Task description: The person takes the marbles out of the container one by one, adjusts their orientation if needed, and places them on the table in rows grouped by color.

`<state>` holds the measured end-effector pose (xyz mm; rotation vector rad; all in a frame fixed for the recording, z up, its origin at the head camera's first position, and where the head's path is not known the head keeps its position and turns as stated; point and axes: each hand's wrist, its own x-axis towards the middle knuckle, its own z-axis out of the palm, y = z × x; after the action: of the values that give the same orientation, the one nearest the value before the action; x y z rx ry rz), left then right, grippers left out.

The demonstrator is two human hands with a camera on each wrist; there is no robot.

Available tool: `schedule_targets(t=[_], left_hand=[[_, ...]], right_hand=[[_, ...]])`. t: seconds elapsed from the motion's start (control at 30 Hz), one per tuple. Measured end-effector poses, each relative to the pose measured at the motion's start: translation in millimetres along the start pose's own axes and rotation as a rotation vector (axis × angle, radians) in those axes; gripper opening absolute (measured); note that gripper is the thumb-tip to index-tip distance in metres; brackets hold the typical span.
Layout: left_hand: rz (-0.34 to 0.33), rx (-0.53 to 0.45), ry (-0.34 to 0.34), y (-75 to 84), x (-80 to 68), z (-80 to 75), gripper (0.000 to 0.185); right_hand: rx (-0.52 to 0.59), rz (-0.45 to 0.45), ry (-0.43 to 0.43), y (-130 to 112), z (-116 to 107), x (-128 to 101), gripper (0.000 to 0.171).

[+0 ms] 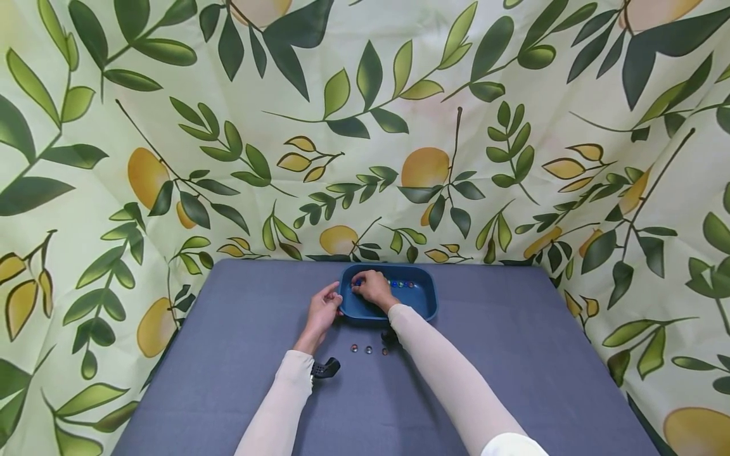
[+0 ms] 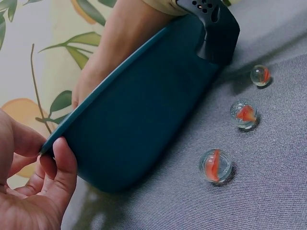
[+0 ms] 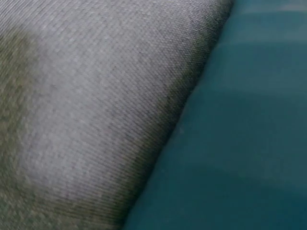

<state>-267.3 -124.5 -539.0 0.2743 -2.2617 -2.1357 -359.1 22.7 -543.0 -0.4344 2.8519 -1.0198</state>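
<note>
Left hand (image 1: 322, 311) pinches the stiff, light dark-blue plastic tray (image 1: 424, 305) by its left rim while right hand (image 1: 373, 287), fingers curled, picks at small, hard, slippery glass marbles (image 1: 399, 284) inside, best pinched singly.

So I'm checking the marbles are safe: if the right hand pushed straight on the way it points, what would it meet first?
Probably the marbles in the tray, then the blue tray's far wall; the right hand already reaches inside, though depth is unclear.

sleeves (image 1: 450, 373) – long, cream, snug | wrist camera (image 1: 327, 368) – black, left wrist

Grey table (image 1: 513, 354) bears blue tray (image 1: 424, 304) and marbles (image 1: 368, 349).
</note>
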Motion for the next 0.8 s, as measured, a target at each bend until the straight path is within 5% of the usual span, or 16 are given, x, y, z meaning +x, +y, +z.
schedule_targets(t=[0.2,0.8], left_hand=[[-0.002,-0.009,-0.004,0.5,-0.1,0.6,0.043],[0.002,-0.027,0.013,-1.2,0.8,3.5,0.044]], right_hand=[[-0.001,-0.003,-0.003,2.2,-0.5,-0.4,0.014],[0.234,-0.001,0.041,2.3,-30.5,-8.9,0.012]])
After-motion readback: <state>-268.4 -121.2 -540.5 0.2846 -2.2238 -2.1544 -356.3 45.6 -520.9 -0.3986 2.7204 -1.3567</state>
